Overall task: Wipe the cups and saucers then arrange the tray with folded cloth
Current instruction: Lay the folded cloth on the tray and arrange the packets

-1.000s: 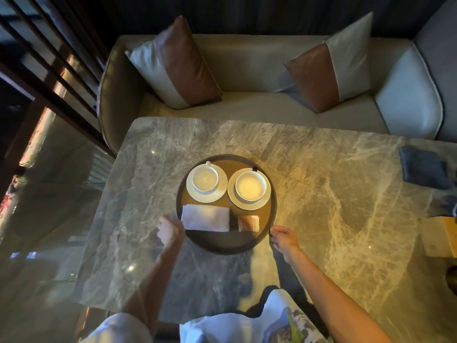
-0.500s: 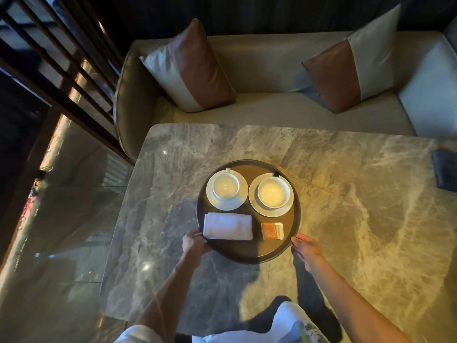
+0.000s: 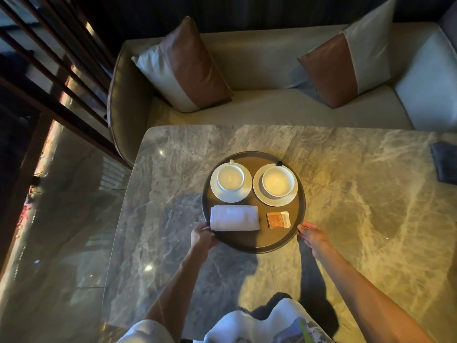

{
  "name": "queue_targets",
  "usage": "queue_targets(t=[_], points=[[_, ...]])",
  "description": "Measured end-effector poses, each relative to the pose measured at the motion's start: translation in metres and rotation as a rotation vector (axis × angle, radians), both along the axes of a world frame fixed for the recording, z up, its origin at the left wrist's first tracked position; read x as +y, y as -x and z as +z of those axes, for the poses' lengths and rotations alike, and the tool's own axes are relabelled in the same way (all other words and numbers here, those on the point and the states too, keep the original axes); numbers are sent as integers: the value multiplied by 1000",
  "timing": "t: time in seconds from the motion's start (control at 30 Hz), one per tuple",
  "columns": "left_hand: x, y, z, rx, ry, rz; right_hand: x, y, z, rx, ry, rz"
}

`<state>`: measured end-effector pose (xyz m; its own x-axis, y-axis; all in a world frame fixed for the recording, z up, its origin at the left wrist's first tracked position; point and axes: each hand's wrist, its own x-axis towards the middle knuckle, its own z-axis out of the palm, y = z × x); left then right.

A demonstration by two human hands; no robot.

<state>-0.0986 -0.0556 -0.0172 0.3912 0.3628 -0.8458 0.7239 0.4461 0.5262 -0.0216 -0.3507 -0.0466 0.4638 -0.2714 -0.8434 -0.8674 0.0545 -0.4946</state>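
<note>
A round dark tray (image 3: 257,245) rests on the marble table (image 3: 346,194). On its far half stand two white cups on saucers, the left cup (image 3: 230,179) and the right cup (image 3: 278,181), side by side. Nearer me lie a folded white cloth (image 3: 234,218) on the left and small orange sachets (image 3: 278,220) on the right. My left hand (image 3: 202,235) grips the tray's near-left rim. My right hand (image 3: 313,234) holds the near-right rim.
A beige sofa (image 3: 259,115) with two brown-and-white cushions (image 3: 183,68) stands beyond the table. A dark blue cloth (image 3: 444,164) lies at the table's right edge. Wooden slats (image 3: 49,58) and glass fill the left side.
The view has shifted left, so the tray sits further right in the frame. Both hands stay on the tray's near rim; the left hand has closed in on the rim.
</note>
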Motion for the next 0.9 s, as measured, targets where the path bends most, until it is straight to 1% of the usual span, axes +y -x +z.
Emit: queue_targets(t=[0.1,0.13,0.17,0.23,0.27,0.3,0.33,0.37,0.4,0.47,0.53,0.63,0.7,0.77,0.9], points=[[1,-1,0,19,-21,-53,2,0,1,-12,47,37],[0,-1,1,37,-91,-115,5,0,3,-30,91,47],[-3,0,3,56,-226,-215,10,2,5,-60,176,77],[-9,4,6,66,-618,-486,21,10,13,-198,454,259],[-13,7,6,28,-810,-627,29,16,18,-321,585,398],[-18,11,6,-31,-959,-766,38,24,22,-471,684,554],[-22,15,4,-88,-1051,-895,49,34,24,-619,738,714],[-25,18,1,-116,-1088,-1018,62,43,23,-731,768,876],[-28,21,-2,-116,-1093,-1128,75,50,21,-795,799,1032],[-29,24,-9,-75,-1068,-1292,102,62,16,-772,846,1292],[-29,24,-14,-59,-1068,-1387,121,66,12,-702,866,1437],[-24,21,-22,-46,-1089,-1505,134,67,3,-632,902,1579],[-19,21,-28,-36,-1066,-1529,133,62,-4,-552,907,1664],[-14,22,-33,-38,-1067,-1505,127,58,-8,-515,919,1650],[-7,26,-38,-45,-1093,-1463,113,56,-8,-508,1005,1638]])
